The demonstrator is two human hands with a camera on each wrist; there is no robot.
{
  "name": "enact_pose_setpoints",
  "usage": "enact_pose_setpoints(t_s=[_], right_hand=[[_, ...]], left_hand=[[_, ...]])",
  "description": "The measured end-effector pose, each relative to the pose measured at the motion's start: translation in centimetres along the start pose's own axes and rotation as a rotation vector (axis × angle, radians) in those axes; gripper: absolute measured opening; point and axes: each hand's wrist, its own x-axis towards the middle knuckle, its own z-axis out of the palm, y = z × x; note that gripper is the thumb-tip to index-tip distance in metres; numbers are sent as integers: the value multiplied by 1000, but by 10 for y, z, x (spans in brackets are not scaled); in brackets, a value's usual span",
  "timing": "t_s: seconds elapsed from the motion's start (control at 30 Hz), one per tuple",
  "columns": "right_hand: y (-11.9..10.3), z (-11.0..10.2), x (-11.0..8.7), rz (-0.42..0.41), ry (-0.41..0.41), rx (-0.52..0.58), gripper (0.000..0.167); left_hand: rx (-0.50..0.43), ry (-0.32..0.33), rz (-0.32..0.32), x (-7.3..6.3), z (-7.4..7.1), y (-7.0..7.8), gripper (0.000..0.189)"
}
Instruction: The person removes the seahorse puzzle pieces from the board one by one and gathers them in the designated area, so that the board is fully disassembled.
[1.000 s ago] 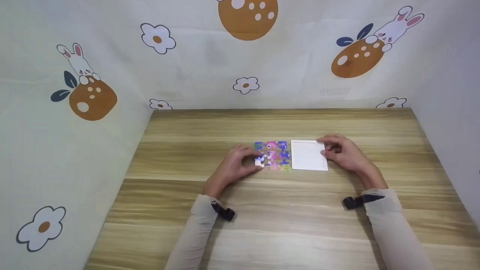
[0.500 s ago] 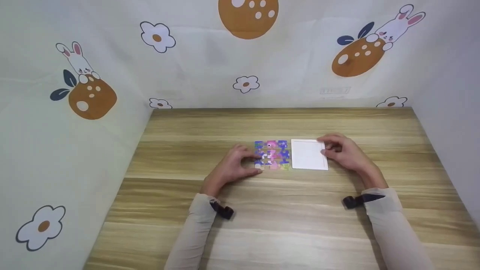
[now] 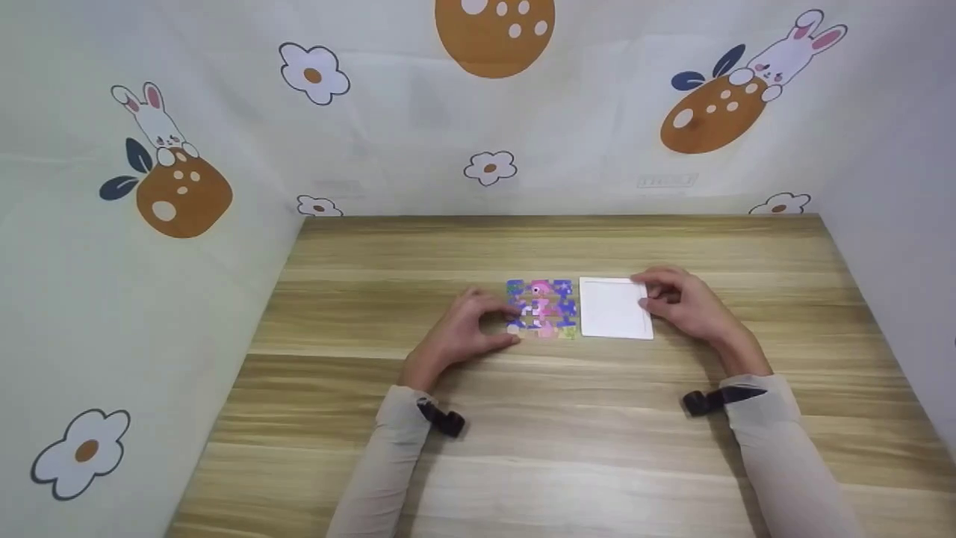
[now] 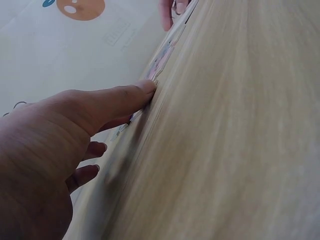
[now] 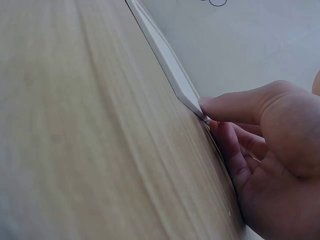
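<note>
My left hand [image 3: 467, 329] is at the left side of a small jigsaw puzzle [image 3: 544, 308] lying on the table. Its thumb and fingers pinch the lower-left puzzle piece [image 3: 513, 329], partly hidden by the fingertips. Pink, blue, purple and green show on the pieces, which lie in rows with gaps between some of them. In the left wrist view the thumb [image 4: 145, 86] touches the puzzle's near edge. My right hand [image 3: 683, 302] grips the right edge of a white square puzzle tray [image 3: 615, 308] just right of the pieces. In the right wrist view its thumb lies on the tray's rim [image 5: 186, 97].
The wooden table [image 3: 567, 448] runs back to a cloth-covered wall [image 3: 403, 149] printed with rabbits, fruit and flowers. Similar cloth stands along the left side. A dark strap with a small camera sits on each wrist.
The lower-left puzzle piece has moved slightly toward the near edge and settled in line with the bottom row, my left hand following. My right hand and the white tray have stayed put.
</note>
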Motion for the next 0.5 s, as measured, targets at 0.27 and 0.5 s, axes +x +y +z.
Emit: enact_pose_setpoints(t_s=[0.27, 0.5], right_hand=[[1, 1, -2, 10, 3, -9, 40], [2, 3, 0, 41, -11, -6, 41]], left_hand=[[-12, 44, 8, -1, 2, -1, 42], [20, 218, -45, 0, 2, -7, 24]])
